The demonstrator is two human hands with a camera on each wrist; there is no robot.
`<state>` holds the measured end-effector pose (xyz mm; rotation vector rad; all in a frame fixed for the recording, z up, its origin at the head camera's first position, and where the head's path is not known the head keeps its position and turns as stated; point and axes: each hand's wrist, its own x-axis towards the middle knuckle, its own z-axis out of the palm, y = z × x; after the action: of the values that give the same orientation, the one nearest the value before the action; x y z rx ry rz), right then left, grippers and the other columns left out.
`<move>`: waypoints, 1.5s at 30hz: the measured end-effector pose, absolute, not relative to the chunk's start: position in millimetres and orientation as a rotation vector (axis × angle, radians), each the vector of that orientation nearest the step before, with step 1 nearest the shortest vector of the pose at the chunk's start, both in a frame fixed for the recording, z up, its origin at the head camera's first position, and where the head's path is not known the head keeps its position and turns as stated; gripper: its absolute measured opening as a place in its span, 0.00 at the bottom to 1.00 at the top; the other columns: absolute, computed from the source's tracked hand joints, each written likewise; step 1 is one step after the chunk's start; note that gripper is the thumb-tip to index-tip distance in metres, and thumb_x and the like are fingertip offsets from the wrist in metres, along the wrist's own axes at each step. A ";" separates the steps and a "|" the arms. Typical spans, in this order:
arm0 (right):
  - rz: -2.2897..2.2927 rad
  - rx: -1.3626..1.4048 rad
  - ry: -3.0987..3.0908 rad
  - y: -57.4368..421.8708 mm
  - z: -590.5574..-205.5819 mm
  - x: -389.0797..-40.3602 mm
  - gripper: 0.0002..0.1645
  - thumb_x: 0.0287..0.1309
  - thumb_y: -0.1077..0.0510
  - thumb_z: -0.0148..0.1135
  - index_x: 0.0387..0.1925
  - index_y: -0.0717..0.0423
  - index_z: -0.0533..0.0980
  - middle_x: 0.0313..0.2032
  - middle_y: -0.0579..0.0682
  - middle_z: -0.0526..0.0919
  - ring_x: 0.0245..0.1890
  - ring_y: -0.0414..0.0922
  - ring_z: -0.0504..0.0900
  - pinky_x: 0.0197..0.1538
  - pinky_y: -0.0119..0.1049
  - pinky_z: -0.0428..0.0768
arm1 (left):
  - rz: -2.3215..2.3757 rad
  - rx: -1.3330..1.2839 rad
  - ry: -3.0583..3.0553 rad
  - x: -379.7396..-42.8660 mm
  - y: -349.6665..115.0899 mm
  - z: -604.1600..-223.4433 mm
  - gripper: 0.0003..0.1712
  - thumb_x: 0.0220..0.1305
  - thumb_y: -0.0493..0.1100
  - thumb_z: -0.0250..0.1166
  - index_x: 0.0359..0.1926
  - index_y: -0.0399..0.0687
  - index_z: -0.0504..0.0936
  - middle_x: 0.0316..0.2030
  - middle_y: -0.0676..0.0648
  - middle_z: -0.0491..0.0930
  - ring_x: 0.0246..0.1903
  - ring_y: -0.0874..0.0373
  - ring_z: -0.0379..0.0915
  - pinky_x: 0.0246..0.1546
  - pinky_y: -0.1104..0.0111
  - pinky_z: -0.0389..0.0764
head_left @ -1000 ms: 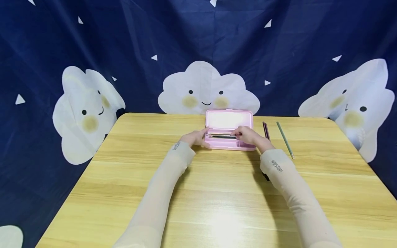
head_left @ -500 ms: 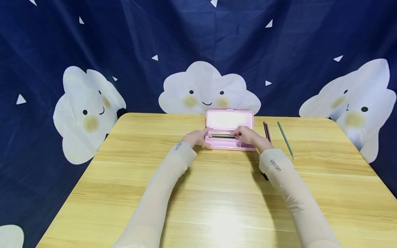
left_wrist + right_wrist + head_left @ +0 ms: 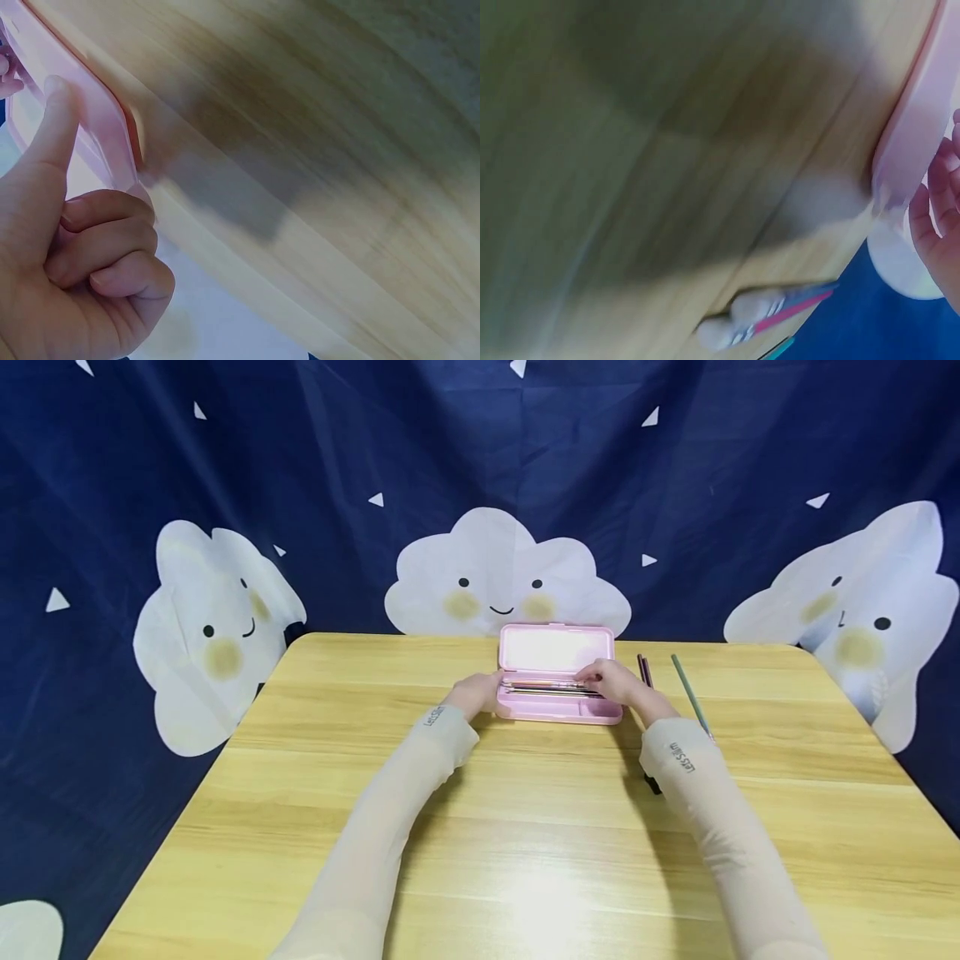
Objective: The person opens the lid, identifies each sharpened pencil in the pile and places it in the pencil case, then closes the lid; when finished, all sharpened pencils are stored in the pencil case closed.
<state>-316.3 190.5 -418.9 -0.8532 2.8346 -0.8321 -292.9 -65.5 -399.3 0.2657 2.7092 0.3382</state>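
A pink pencil case (image 3: 558, 718) lies at the back of the table, its lid (image 3: 555, 647) tipped back. Several pencils (image 3: 543, 691) lie lengthwise inside, beside a small compartment at the right. My left hand (image 3: 476, 695) grips the case's left end; in the left wrist view the thumb presses the front wall while the other fingers curl by the corner. Over the right end of the pencils is my right hand (image 3: 613, 682), fingers loosely bent. The right wrist view shows this hand (image 3: 941, 217) only partly, with the fingers apart beside the case's end.
Two dark red pencils (image 3: 645, 670) lie side by side right of the case, partly behind the right arm. Farther right lies a green pencil (image 3: 688, 689), its near end meeting the sleeve. A blue curtain with clouds (image 3: 510, 572) hangs behind the wooden table (image 3: 390, 693).
My right hand has shifted right along the pencils, and more of their length shows in the case. The left hand keeps its place on the case.
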 end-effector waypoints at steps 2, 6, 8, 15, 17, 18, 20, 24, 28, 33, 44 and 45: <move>-0.835 -0.827 2.853 197.8 -418.7 -317.5 0.12 0.55 0.72 0.54 0.41 0.72 0.78 0.37 0.64 0.81 0.38 0.54 0.76 0.45 0.46 0.75 | 0.330 0.268 2.717 -293.4 -65.3 -400.4 0.52 0.50 0.56 0.68 0.71 0.55 0.48 0.63 0.41 0.63 0.62 0.47 0.60 0.63 0.58 0.61; -0.872 -0.710 2.888 211.6 -418.5 -319.3 0.13 0.57 0.70 0.53 0.44 0.71 0.76 0.30 0.61 0.78 0.32 0.51 0.71 0.38 0.40 0.70 | 0.321 0.265 2.730 -294.1 -64.7 -402.3 0.52 0.50 0.57 0.68 0.70 0.53 0.50 0.64 0.41 0.63 0.62 0.48 0.59 0.62 0.58 0.62; -0.891 -0.634 2.895 216.9 -417.7 -318.9 0.15 0.58 0.69 0.52 0.47 0.72 0.74 0.29 0.60 0.76 0.32 0.51 0.70 0.37 0.39 0.69 | 0.325 0.259 2.728 -294.1 -65.0 -403.0 0.51 0.51 0.57 0.67 0.71 0.53 0.49 0.64 0.42 0.62 0.62 0.48 0.59 0.62 0.58 0.61; -0.928 -0.481 2.883 231.0 -413.3 -317.8 0.29 0.60 0.62 0.53 0.60 0.73 0.61 0.35 0.67 0.77 0.32 0.53 0.72 0.32 0.36 0.71 | 0.336 0.245 2.721 -293.8 -65.8 -403.8 0.51 0.52 0.56 0.67 0.71 0.54 0.48 0.64 0.42 0.62 0.62 0.48 0.59 0.62 0.59 0.61; -0.924 -0.460 2.867 232.5 -412.4 -318.6 0.33 0.60 0.61 0.54 0.62 0.73 0.57 0.35 0.68 0.76 0.31 0.53 0.73 0.32 0.36 0.71 | 0.338 0.241 2.724 -293.8 -66.6 -403.6 0.51 0.51 0.56 0.67 0.71 0.54 0.48 0.64 0.42 0.62 0.62 0.48 0.59 0.62 0.59 0.62; -0.926 -0.449 2.854 232.9 -412.2 -319.1 0.35 0.60 0.60 0.54 0.63 0.72 0.55 0.35 0.68 0.76 0.31 0.53 0.73 0.32 0.36 0.71 | 0.339 0.242 2.726 -293.9 -66.9 -403.8 0.51 0.51 0.56 0.67 0.71 0.54 0.49 0.64 0.42 0.62 0.62 0.48 0.59 0.62 0.59 0.62; -0.915 -0.431 2.830 233.4 -412.7 -320.3 0.38 0.60 0.58 0.54 0.65 0.72 0.51 0.36 0.68 0.76 0.32 0.53 0.73 0.33 0.37 0.72 | 0.337 0.249 2.729 -293.7 -67.6 -403.8 0.51 0.51 0.56 0.67 0.71 0.54 0.49 0.63 0.42 0.63 0.61 0.48 0.60 0.62 0.59 0.62; -0.925 -0.382 2.772 232.0 -415.5 -323.3 0.41 0.61 0.55 0.54 0.66 0.71 0.48 0.40 0.70 0.73 0.37 0.56 0.72 0.39 0.42 0.73 | 0.350 0.284 2.736 -292.9 -68.5 -404.5 0.52 0.50 0.57 0.68 0.70 0.53 0.51 0.62 0.40 0.65 0.60 0.47 0.62 0.61 0.59 0.64; -0.941 -0.333 2.732 228.1 -417.1 -326.3 0.43 0.61 0.53 0.53 0.67 0.69 0.46 0.45 0.72 0.71 0.42 0.58 0.70 0.46 0.49 0.72 | 0.352 0.307 2.734 -292.5 -69.5 -405.9 0.53 0.49 0.58 0.68 0.70 0.53 0.50 0.61 0.39 0.66 0.59 0.47 0.63 0.60 0.59 0.65; -0.964 -0.263 2.679 227.5 -414.3 -327.5 0.46 0.62 0.48 0.51 0.68 0.68 0.41 0.56 0.74 0.62 0.51 0.63 0.65 0.56 0.55 0.65 | 0.351 0.298 2.735 -293.7 -69.0 -407.0 0.53 0.50 0.59 0.67 0.71 0.54 0.47 0.62 0.38 0.65 0.59 0.47 0.63 0.59 0.60 0.65; -1.307 -0.186 2.481 231.7 -407.6 -321.5 0.41 0.65 0.44 0.44 0.68 0.66 0.46 0.55 0.68 0.60 0.52 0.59 0.62 0.59 0.53 0.64 | 0.392 0.296 2.715 -292.7 -69.8 -407.1 0.53 0.51 0.59 0.66 0.71 0.54 0.47 0.64 0.39 0.61 0.62 0.48 0.59 0.61 0.60 0.63; -1.335 -0.188 2.477 231.3 -407.0 -320.9 0.41 0.65 0.43 0.43 0.67 0.67 0.47 0.52 0.67 0.61 0.49 0.58 0.63 0.58 0.52 0.65 | 0.394 0.290 2.716 -292.7 -70.7 -407.7 0.53 0.51 0.59 0.66 0.71 0.55 0.47 0.64 0.39 0.61 0.62 0.48 0.59 0.61 0.60 0.63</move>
<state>-320.9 231.3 -407.0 -0.1879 2.4772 -1.3351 -292.7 -70.7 -407.7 0.2900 2.7156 0.3944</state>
